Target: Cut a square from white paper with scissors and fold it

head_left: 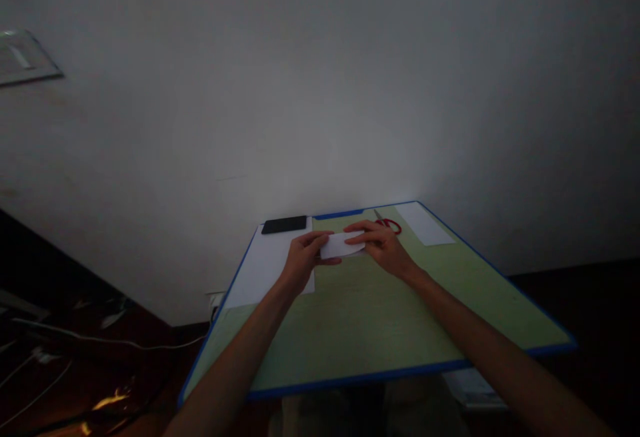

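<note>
Both of my hands meet over the far middle of a green table [380, 317] with a blue rim. Between them is a small folded piece of white paper [340, 245]. My left hand [303, 260] pinches its left end with thumb and fingers closed. My right hand [383, 245] grips the right end, fingers laid over the top. The paper sits just above or on the tabletop; I cannot tell which.
A white sheet [263, 267] lies on the table's left side under my left hand. A black phone [284, 224] rests at the far left corner. Red-handled scissors [390, 225] lie behind my right hand, and another white sheet [424, 224] lies far right. Cables [100, 340] trail on the dark floor at left.
</note>
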A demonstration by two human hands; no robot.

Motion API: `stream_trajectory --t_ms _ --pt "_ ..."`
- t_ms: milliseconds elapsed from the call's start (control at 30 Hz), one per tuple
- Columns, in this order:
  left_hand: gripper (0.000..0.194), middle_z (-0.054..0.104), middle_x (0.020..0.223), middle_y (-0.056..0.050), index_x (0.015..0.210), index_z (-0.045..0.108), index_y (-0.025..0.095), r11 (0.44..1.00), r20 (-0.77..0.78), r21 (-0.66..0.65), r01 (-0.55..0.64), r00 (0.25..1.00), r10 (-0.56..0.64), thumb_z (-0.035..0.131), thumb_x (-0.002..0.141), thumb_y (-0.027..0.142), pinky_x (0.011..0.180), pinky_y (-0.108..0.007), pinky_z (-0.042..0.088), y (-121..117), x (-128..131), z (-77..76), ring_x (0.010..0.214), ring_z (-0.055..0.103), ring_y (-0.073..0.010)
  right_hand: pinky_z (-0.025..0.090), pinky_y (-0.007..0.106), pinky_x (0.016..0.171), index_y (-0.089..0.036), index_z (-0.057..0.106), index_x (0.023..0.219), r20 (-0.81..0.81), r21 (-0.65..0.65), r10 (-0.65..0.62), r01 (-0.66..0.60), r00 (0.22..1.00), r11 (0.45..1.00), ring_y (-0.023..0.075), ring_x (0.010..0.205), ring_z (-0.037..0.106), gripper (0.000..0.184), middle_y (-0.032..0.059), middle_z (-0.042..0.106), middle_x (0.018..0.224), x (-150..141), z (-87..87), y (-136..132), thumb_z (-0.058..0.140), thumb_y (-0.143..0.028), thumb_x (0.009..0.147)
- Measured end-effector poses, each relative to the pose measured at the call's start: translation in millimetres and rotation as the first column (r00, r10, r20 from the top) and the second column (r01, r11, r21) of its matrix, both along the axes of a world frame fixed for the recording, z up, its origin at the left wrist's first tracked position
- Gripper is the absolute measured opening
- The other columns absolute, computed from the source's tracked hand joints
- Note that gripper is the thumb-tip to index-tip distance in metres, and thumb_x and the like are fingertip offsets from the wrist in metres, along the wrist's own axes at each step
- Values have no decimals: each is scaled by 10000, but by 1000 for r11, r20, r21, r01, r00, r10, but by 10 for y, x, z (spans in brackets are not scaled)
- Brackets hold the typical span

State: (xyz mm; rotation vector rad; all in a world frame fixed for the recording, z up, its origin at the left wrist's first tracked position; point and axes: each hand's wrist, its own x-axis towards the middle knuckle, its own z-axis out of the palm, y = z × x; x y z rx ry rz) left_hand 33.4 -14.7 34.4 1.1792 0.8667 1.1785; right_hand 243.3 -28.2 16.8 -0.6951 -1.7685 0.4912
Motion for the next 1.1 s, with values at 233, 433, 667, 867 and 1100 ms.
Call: stream_trajectory --t_ms 233,433,667,867,1100 --pt "321 689 823 -97 923 729 93 993 -65 112 23 998 -16 787 727 340 624 -429 661 -25 -9 -2 743 655 -211 480 438 959 -260 768 1028 -39 -149 60 -65 997 987 251 1087 634 240 62 709 1147 19 72 -64 577 -284 885" --pt "324 693 832 -103 903 736 103 981 -127 164 101 989 -80 775 734 377 630 -403 655 -91 27 11 763 654 -215 534 350 805 -215 760 1021 -88 -308 -77 46 993 950 217 940 676 257 80 748 1025 -80 -74 101 648 -389 868" --pt "282 666 767 -67 860 741 126 979 -156 190 68 987 -38 766 733 376 588 -357 639 -100 30 15 683 620 -179 519 337 836 -205 773 1007 -40 -310 -8 -5 999 951 207 961 672 255 85 749 1026 -26 -45 102 664 -379 857" --pt "300 666 763 -56 883 718 119 976 -185 195 98 981 -62 744 751 387 602 -365 636 -74 8 -5 703 627 -182 472 286 638 -174 786 879 72 -386 35 -4 997 922 182 734 645 315 49 743 811 -9 -49 111 634 -450 865" --pt "306 672 780 -51 909 691 118 968 -215 218 126 973 -78 712 788 398 618 -378 644 -49 17 -56 706 645 -180 481 303 693 -194 789 859 55 -364 27 -5 998 931 189 783 648 265 59 732 841 12 -39 108 695 -440 822"
